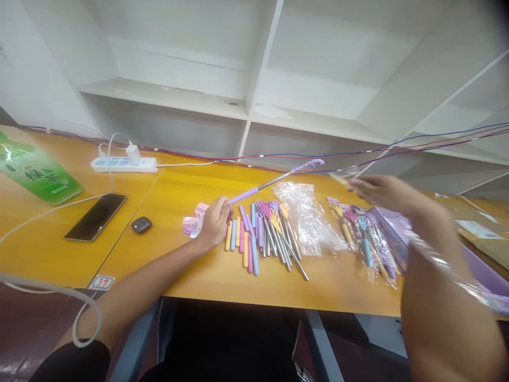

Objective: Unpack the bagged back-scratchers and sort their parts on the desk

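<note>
My left hand [217, 220] is closed around the purple handle of a telescopic back scratcher [274, 180], its claw head pointing up and to the right. Raised at the right, my right hand [374, 191] is smeared by motion, with its fingertips pinched on a clear plastic bag [342, 174]. Between them on the table lie loose coloured handles [248, 239] and several metal rods with claw heads [278, 228]. A pile of clear plastic bags [310, 217] is beside the rods. Bagged back scratchers [363, 239] lie below my right hand. Small pink printed cards [194, 220] are partly behind my left hand.
On the left are a green bottle [40, 172], a phone [95, 217], a dark earbud case [141, 225] and a white power strip [123, 163] with cables. A purple bin [487, 273] stands at the right, partly behind my forearm. White shelving [246, 106] rises behind the table.
</note>
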A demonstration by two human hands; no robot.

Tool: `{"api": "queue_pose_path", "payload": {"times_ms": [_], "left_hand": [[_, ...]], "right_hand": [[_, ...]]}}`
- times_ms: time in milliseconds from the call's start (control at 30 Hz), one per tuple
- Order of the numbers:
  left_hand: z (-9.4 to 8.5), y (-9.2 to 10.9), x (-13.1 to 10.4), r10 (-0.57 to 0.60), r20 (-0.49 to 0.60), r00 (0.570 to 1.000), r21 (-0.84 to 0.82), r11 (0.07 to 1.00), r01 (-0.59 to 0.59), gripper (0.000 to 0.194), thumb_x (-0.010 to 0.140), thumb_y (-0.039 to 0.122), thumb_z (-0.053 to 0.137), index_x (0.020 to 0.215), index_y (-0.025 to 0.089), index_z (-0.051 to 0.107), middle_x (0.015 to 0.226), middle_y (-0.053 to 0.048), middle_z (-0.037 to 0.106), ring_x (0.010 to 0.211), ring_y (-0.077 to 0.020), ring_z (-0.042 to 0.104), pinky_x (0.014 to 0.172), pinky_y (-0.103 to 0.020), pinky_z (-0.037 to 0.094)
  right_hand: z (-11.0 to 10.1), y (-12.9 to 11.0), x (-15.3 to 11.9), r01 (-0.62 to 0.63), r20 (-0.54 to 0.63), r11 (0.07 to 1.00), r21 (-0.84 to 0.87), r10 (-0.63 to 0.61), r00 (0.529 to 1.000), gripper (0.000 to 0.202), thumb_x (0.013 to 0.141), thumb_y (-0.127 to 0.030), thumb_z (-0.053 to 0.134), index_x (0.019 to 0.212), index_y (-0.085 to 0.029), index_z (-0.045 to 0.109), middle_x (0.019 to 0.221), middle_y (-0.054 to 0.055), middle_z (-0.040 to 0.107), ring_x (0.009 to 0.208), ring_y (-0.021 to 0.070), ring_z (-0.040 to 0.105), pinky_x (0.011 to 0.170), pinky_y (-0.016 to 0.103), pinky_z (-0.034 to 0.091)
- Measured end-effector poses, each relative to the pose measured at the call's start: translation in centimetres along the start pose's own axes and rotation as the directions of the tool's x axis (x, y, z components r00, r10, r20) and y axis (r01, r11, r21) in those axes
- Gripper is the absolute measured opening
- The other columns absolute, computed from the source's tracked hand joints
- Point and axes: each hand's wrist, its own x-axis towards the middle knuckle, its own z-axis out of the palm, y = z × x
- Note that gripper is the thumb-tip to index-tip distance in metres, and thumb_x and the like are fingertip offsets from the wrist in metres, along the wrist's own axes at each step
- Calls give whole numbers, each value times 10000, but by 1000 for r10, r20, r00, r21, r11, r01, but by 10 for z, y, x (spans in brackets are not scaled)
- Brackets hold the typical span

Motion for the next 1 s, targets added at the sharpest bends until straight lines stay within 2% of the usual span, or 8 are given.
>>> {"api": "queue_pose_path", "payload": {"times_ms": [67, 167, 267, 367, 500, 667, 867, 1000], "left_hand": [[0, -1, 0, 4, -3, 1000, 4, 1000, -4, 439, 1125, 549, 384, 863, 225, 521, 752, 0, 588, 649, -155, 572, 660, -301, 472], [-1, -2, -1, 6, 0, 1000, 5, 1000, -6, 435, 1128, 543, 383, 865, 225, 519, 742, 4, 582, 652, -156, 577, 654, -299, 463], [-1, -3, -2, -9, 13, 1000, 6, 1000, 9, 432, 1130, 539, 379, 870, 224, 517, 733, 7, 584, 643, -152, 575, 648, -296, 455], [0, -2, -2, -14, 7, 1000, 2, 1000, 14, 435, 1128, 549, 377, 874, 224, 516, 732, 9, 585, 632, -149, 571, 643, -295, 452], [0, 2, -2, -3, -12, 1000, -12, 1000, 3, 433, 1128, 549, 373, 875, 228, 516, 728, 10, 581, 637, -153, 566, 652, -300, 454], [-1, 5, -3, 11, -12, 1000, 21, 1000, -11, 445, 1128, 550, 367, 863, 231, 528, 726, 5, 585, 654, -163, 571, 676, -311, 459], [-2, 5, -3, 5, 18, 1000, 65, 998, -6, 430, 1131, 532, 366, 870, 232, 528, 719, 5, 590, 662, -169, 576, 674, -311, 455], [-1, 5, -3, -29, 25, 999, 67, 997, 27, 436, 1124, 542, 371, 862, 231, 528, 705, 6, 594, 637, -163, 570, 638, -299, 449]], "right_hand": [[37, -22, 19, 40, 127, 998, -46, -34, 991, 466, 1105, -468, 488, 1007, -129, 792, 997, 184, 789, 762, 183, 663, 715, 321, 442], [89, -39, 38, 68, 118, 994, -87, -57, 991, 435, 1083, -529, 517, 1076, -166, 756, 995, 158, 783, 836, 235, 671, 735, 318, 419], [118, -33, 46, 117, 117, 983, -139, -101, 988, 480, 1076, -577, 476, 1286, -189, 666, 1040, 140, 764, 904, 267, 686, 748, 324, 443], [126, -27, 41, 131, 147, 965, -228, -99, 984, 610, 1083, -590, 402, 1460, -130, 539, 1267, 224, 685, 1074, 318, 687, 854, 390, 506], [133, -37, 2, 122, 288, 934, -335, -22, 958, 867, 1031, -716, 358, 1531, -19, 486, 1450, 349, 538, 1336, 456, 573, 1060, 535, 480], [159, -49, -54, 154, 426, 938, -311, -7, 905, 906, 1004, -689, 380, 1737, -186, 208, 1732, 255, 284, 1530, 515, 371, 1157, 654, 401], [173, -36, -58, 396, 528, 809, -434, -129, 840, 518, 975, -389, 534, 1443, -213, 668, 1781, 145, 231, 1566, 545, 269, 1175, 718, 332], [165, -30, -52, 292, 502, 853, -433, -41, 864, 552, 1032, -380, 418, 1521, -198, 599, 1762, 157, 279, 1594, 488, 259, 1205, 680, 329]]}}
